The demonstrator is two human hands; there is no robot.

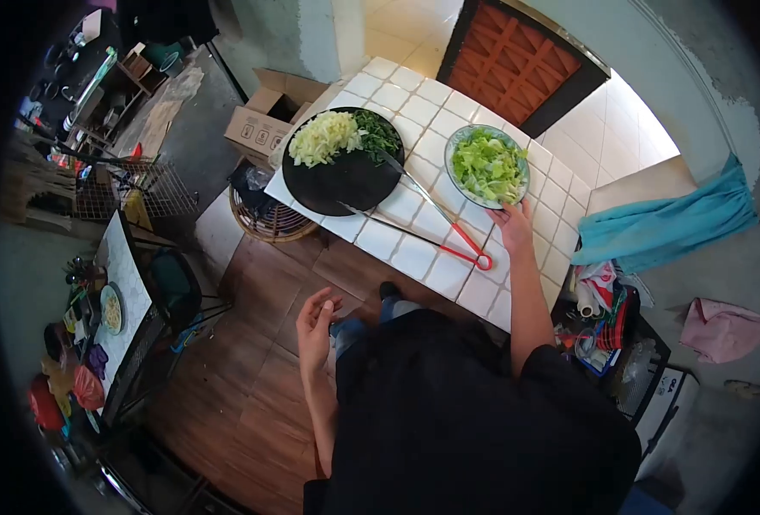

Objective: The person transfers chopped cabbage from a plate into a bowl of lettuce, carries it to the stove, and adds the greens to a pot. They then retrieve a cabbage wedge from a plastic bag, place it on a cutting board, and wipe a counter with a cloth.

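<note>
My right hand (514, 225) is at the near rim of a glass plate (450, 175), with its fingers gripping the edge. Cut lettuce (488, 165) lies heaped on that plate, which rests on the white tiled counter (420, 110). Away from the counter, my left hand (316, 324) hangs over the floor, fingers loosely bent and apart, holding nothing. A round black board (337, 184) carries chopped pale vegetable (324, 137) and chopped dark greens (378, 137). Metal tongs with red handles (461, 240) lie partly on the board, their arms spread.
An open cardboard box (264, 124) and a wicker basket (268, 219) stand beyond the counter's left side. A turquoise cloth (667, 219) hangs at the right, above cluttered shelves (607, 335). Left across the wooden floor stands a small table (131, 300) with a plate of food (112, 309).
</note>
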